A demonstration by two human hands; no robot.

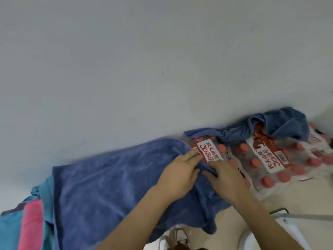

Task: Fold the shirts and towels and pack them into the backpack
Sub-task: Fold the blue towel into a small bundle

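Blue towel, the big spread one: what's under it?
At its right edge the blue towel overlaps a shrink-wrapped bottle pack; teal and pink cloth pokes out at the left. Whatever supports its middle is covered.

pink cloth (32,226) cut off left, bottle pack (270,159) cropped

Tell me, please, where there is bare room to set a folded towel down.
Free: the bottle packs' top between the right hand and the crumpled cloth, and the floor below the packs, right of the towel. Crowded: far left, pink cloth and teal cloth bunch beside the towel.
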